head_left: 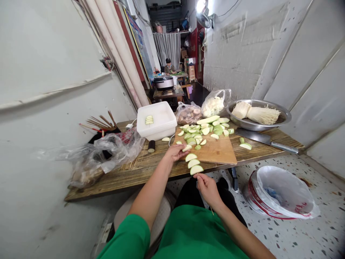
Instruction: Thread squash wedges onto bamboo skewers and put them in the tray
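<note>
My right hand (207, 186) is closed on a thin wooden skewer (212, 211). Three half-round zucchini slices (193, 164), pale inside with green skin, are threaded near its far end. My left hand (175, 152) pinches another zucchini slice (187, 148) close to the skewer's tip, over the front left edge of a wooden cutting board (221, 149). Loose cut zucchini pieces (192, 136) lie heaped on the board, with longer halves behind them. On the lid of a white plastic box (159, 117) rests a finished-looking row of slices (149, 119).
A cleaver (265, 139) lies at the right beside a steel bowl (260, 126) of enoki mushrooms. Plastic bags (188, 114) stand behind the board. Bare skewers (132, 162) and a crumpled bag (107, 154) lie left. A lined bin (283, 190) stands below right. Another person (169, 67) sits far back.
</note>
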The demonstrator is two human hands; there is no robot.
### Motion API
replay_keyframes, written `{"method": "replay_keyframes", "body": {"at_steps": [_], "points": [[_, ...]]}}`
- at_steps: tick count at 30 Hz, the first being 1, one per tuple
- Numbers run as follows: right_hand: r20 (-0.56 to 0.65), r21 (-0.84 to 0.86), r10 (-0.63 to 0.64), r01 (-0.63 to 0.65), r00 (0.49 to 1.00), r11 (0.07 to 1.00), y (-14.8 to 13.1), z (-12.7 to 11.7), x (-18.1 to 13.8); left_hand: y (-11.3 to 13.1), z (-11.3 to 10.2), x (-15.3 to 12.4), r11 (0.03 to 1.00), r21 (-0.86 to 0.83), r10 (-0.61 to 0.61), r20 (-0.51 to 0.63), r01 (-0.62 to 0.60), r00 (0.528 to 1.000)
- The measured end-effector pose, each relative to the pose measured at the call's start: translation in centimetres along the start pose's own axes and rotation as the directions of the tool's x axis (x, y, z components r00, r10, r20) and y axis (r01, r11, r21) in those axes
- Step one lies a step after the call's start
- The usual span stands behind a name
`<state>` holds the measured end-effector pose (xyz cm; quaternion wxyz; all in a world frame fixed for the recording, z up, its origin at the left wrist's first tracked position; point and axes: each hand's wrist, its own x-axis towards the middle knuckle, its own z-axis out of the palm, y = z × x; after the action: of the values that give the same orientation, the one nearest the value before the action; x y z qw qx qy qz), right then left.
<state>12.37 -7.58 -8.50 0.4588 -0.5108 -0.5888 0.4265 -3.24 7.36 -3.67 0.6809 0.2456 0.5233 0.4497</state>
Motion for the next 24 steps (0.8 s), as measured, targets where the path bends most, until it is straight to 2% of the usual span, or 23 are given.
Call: {"method": "replay_keyframes", "body": {"at_steps": [12, 24], "points": [[-0.039, -0.055, -0.041, 0.038, 0.998, 0.998, -0.16, 0.02, 0.14, 0.09, 0.15, -0.27, 0.999, 0.032, 0.012, 0.009, -0.012, 1.0], [-0.08, -0.108, -0.081, 0.072, 0.994, 0.992, -0.59, 0.1, 0.11, -0.13, 0.39, -0.24, 0.998, 0.058, -0.026, 0.015, 0.025, 1.0]]}}
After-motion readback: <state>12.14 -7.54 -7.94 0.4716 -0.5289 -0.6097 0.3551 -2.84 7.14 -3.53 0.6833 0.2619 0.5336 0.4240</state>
